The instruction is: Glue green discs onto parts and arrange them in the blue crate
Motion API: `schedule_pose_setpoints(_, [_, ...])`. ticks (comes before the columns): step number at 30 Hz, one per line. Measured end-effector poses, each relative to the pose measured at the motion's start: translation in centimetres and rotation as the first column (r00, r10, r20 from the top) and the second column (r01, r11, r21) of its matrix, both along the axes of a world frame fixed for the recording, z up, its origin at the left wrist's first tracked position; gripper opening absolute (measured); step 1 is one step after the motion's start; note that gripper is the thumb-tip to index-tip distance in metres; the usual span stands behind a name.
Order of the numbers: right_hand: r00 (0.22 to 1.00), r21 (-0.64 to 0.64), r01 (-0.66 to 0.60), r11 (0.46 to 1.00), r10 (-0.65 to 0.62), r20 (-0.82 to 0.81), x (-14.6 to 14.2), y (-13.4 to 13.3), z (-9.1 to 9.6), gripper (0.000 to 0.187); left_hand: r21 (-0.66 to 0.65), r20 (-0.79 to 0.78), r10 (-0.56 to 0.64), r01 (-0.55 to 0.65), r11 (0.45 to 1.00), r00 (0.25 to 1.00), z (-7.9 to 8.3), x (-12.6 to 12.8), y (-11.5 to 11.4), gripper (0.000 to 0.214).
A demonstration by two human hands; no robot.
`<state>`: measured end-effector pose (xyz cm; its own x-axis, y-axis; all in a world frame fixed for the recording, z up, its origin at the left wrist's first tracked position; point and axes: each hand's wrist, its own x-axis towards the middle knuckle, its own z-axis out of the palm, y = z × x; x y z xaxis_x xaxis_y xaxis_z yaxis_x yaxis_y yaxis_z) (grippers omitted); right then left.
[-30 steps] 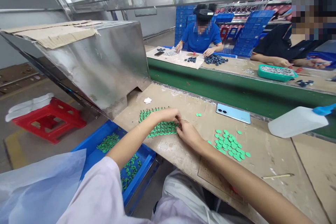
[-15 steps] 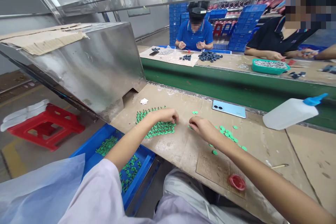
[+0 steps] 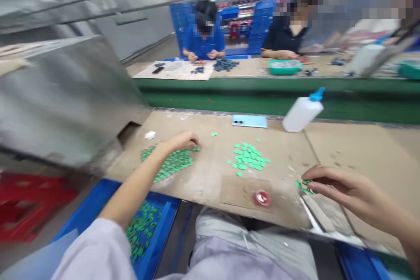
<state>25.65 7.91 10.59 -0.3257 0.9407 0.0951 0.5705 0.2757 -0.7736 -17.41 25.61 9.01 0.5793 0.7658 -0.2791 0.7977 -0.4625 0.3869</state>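
- The work in hand looked like sorting small green plastic parts on the tabletop. I judged it well under way, since the parts lay in several separate groups.
- The left hand rested on the far edge of the green heap, with its fingers curled down onto it. Whether that grip was closed on a part could not be told.
- The right hand was stretched low over the near right edge of the tabletop, its fingertips right at a few loose green bits.
- Blur hid whether that grip was apart or pinched on a bit. The bits seemed to lie between thumb and fingers, touching or nearly so.
- Lifting one bit cleanly would call for a fine fingertip pinch, as they were small, flat and close to the edge.
- The green discs lay between the hands, well apart from both, and a red cap sat nearer the front edge.
- A phone and a white bottle stood at the back, and a blue bin below the tabletop held more green parts.
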Motion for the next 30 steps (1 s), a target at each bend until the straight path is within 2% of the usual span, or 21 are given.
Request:
schedule_pose_setpoints(3, [0.973, -0.137, 0.214, 0.967, -0.224, -0.061, 5.2, -5.9, 0.6, 0.040, 0.089, 0.057, -0.092, 0.087, 0.992, 0.994, 1.6, 3.1, -0.4, 0.022])
schedule_pose_setpoints(5, [0.913, -0.238, 0.369, 0.899, -0.398, -0.091, 8.5, -10.2, 0.7, 0.044, 0.212, 0.199, -0.111, 0.068, 0.975, 0.974, 2.6, 5.9, -1.1, 0.024])
schedule_pose_setpoints(7, [0.833, -0.316, 0.486, 0.815, -0.541, -0.117, 11.6, -14.6, 0.1, 0.047, 0.315, 0.303, -0.188, 0.088, 0.945, 0.934, 3.6, 9.3, -3.0, 0.023])
schedule_pose_setpoints(9, [0.752, -0.373, 0.567, 0.735, -0.646, -0.130, 14.3, -18.6, -1.6, 0.049, 0.377, 0.411, -0.289, 0.128, 0.917, 0.865, 4.2, 13.6, -6.4, 0.018])
schedule_pose_setpoints(10, [0.709, -0.387, 0.607, 0.695, -0.693, -0.133, 15.4, -20.3, -2.9, 0.049, 0.393, 0.487, -0.332, 0.137, 0.909, 0.808, 4.2, 16.1, -8.6, 0.016])
schedule_pose_setpoints(12, [0.605, -0.380, 0.702, 0.603, -0.786, -0.128, 17.1, -22.5, -6.5, 0.048, 0.369, 0.580, -0.443, 0.265, 0.891, 0.684, 3.3, 21.9, -13.6, 0.013])
schedule_pose_setpoints(13, [0.547, -0.360, 0.753, 0.551, -0.828, -0.123, 17.7, -22.9, -8.8, 0.046, 0.353, 0.630, -0.489, 0.338, 0.872, 0.604, 2.3, 25.0, -16.1, 0.011])
schedule_pose_setpoints(15, [0.439, -0.305, 0.841, 0.447, -0.893, -0.098, 18.4, -22.6, -13.6, 0.038, 0.260, 0.675, -0.510, 0.475, 0.841, 0.534, -0.6, 31.0, -20.4, 0.015])
schedule_pose_setpoints(16, [0.417, -0.283, 0.864, 0.417, -0.907, -0.063, 18.4, -21.9, -16.0, 0.033, 0.255, 0.673, -0.559, 0.557, 0.790, 0.485, -2.3, 33.7, -22.2, 0.018])
schedule_pose_setpoints(18, [0.451, -0.275, 0.870, 0.410, -0.886, 0.106, 18.2, -20.2, -20.3, 0.022, 0.256, 0.641, -0.631, 0.653, 0.713, 0.437, -5.5, 37.7, -24.8, 0.023])
schedule_pose_setpoints(19, [0.458, -0.281, 0.869, 0.408, -0.878, 0.141, 18.0, -19.4, -22.1, 0.018, 0.227, 0.617, -0.659, 0.705, 0.672, 0.430, -6.9, 38.9, -25.7, 0.024])
schedule_pose_setpoints(21, [0.477, -0.280, 0.864, 0.419, -0.859, 0.186, 17.4, -18.0, -24.7, 0.013, 0.159, 0.569, -0.690, 0.763, 0.626, 0.447, -8.9, 40.1, -26.8, 0.022])
schedule_pose_setpoints(24, [0.506, -0.248, 0.856, 0.453, -0.832, 0.227, 16.5, -17.1, -26.5, 0.011, 0.068, 0.523, -0.685, 0.776, 0.627, 0.507, -10.2, 39.9, -26.8, 0.020])
schedule_pose_setpoints(27, [0.527, -0.230, 0.848, 0.477, -0.803, 0.278, 16.1, -16.9, -27.0, 0.013, 0.008, 0.526, -0.650, 0.761, 0.648, 0.548, -10.4, 39.6, -26.1, 0.019])
schedule_pose_setpoints(30, [0.528, -0.228, 0.849, 0.477, -0.781, 0.332, 16.1, -17.0, -27.1, 0.015, -0.013, 0.539, -0.619, 0.741, 0.672, 0.571, -10.6, 39.8, -25.4, 0.017])
